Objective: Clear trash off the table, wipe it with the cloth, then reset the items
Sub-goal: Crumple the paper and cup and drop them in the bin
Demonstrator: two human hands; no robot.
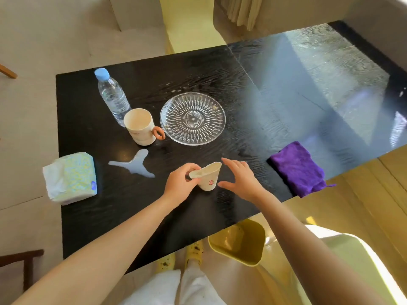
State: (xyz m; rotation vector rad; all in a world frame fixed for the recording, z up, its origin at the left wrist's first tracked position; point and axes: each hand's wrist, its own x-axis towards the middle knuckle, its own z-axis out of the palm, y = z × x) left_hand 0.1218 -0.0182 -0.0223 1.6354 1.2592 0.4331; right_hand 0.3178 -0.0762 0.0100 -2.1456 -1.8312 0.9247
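— What are the hands doing?

— The left hand [179, 182] pinches the flattened rim of a crumpled paper cup [207, 176], which stands on the dark table [105, 216]. The right hand [239, 180] is spread wide just beside the cup, fingers apart, gripping nothing.

— And the cloth?

— The purple cloth [298, 168] lies crumpled beyond the right hand, at the table's edge, apart from it.

— What lies past the hands?

— A clear glass plate [192, 118] straight ahead; a mug [141, 126] with an orange handle beside it, a water bottle [112, 95] behind the mug.

— Out from the left hand?

— A pale puddle [136, 164] on the table, then a tissue pack [70, 178] near the edge.

— Below the wrists?

— A yellow bin [239, 243] on the floor, under the right forearm.
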